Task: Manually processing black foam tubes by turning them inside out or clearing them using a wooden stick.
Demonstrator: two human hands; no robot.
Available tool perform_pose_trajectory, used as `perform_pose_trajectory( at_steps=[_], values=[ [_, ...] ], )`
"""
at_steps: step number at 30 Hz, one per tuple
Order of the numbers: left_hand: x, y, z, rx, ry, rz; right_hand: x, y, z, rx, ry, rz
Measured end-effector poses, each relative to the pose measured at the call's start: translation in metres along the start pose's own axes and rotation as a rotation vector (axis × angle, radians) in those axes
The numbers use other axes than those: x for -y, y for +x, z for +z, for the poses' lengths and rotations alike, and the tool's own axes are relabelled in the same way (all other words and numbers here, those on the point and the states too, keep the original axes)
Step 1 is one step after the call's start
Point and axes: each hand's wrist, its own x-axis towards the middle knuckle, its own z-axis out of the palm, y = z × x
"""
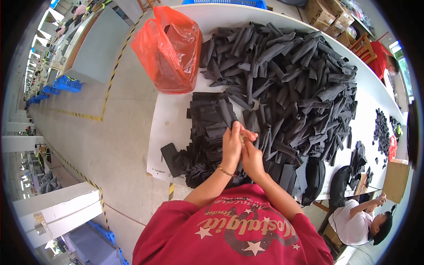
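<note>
Close together over the near part of the white table, my two hands meet. A flat black fabric piece (227,111) sticks up from my left hand (231,148), whose fingers are closed round its lower end. My right hand (251,153) touches the left one, its fingers bent and pressed together; a small pale yellowish thing (243,138) shows between the hands, too small to name. Just left of them lie stacked black fabric pieces (205,119) in overlapping rows. Beyond and to the right rises a large loose heap of similar black pieces (287,66).
A red plastic bag (170,57) stands at the table's far left corner. A black phone-like slab (171,160) lies near the left edge of the white table (160,128). Black bags (314,179) hang at the near right edge. Another person (357,221) sits at the right.
</note>
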Motion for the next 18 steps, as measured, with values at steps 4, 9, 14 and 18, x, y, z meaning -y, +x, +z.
perform_pose_trajectory(
  at_steps=[4,9,14,18],
  values=[
    [-0.01,-0.001,-0.016,0.113,0.057,0.051,0.001,-0.006,0.014,-0.022,0.034,-0.023],
    [-0.016,-0.011,-0.033,0.157,0.306,0.002,0.01,-0.003,0.011,-0.14,0.112,-0.054],
    [-0.003,-0.011,-0.044,0.225,0.449,-0.004,0.0,0.011,0.003,-0.07,0.108,-0.076],
    [-0.049,0.03,-0.02,0.116,-0.025,0.021,-0.001,0.0,0.006,-0.006,0.114,-0.059]
  ],
)
